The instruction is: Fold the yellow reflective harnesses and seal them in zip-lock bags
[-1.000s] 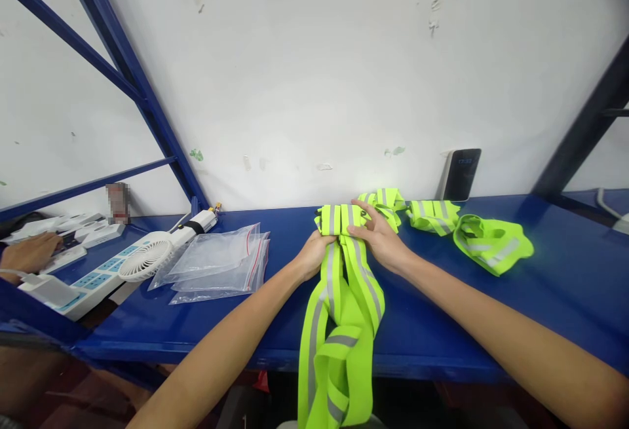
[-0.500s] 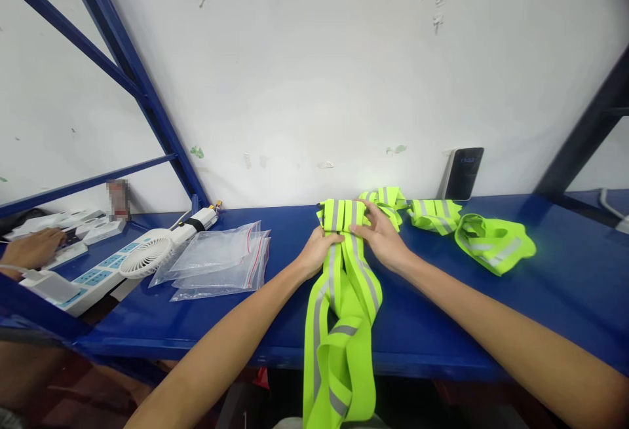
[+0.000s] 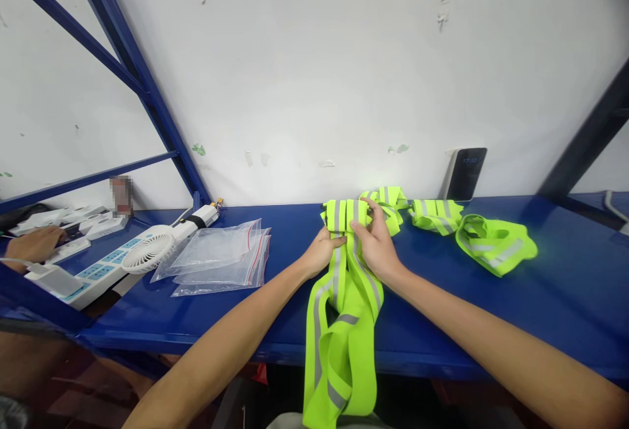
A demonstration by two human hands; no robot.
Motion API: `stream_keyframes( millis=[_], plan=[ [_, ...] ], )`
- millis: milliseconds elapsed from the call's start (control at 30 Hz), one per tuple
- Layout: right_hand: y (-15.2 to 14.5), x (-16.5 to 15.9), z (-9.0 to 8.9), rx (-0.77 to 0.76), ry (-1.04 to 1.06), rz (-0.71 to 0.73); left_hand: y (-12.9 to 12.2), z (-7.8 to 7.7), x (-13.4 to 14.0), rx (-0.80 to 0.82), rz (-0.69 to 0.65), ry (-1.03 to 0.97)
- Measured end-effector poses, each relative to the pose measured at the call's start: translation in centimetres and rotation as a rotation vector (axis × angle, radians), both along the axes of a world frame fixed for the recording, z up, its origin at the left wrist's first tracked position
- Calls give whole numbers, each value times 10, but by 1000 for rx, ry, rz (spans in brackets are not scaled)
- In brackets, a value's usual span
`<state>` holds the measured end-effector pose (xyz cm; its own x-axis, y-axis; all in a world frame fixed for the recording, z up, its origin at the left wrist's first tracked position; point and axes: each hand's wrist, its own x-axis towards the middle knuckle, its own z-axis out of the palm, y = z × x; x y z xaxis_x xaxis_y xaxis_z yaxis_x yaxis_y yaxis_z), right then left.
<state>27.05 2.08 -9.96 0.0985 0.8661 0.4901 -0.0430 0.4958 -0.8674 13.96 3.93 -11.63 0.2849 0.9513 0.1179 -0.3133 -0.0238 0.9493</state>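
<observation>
In the head view, the left hand and right hand pinch the folded top of one strap bundle over the table, loops hanging past its front edge; it looks light, soft and floppy, best gripped at that fold, with three other bundles, one phone and one fan visible.

A small white plastic fan with a round head lies by a long white power strip with blue sockets. A flat phone with a black front leans on the white wall.
</observation>
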Motion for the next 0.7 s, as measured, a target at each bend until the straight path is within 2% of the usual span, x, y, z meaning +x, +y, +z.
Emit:
stream_keyframes(
  millis=[100,200,367,567,633,700],
  plan=[
    [1,1,-1,21,1,-15,-1,3,2,-39,-23,-69],
    [2,1,1,18,1,-7,-5,7,2,22,-78,-32],
    [8,8,6,-83,32,184,-6,10,-2,61,-82,41],
    [13,24,10,-90,-64,277,-2,8,-5,55,-63,58],
    [11,26,10,-47,-129,301,-2,7,-7,-1,-69,31],
    [8,25,11,61,-207,280,-2,8,-9,-80,-83,-5]
  ],
)
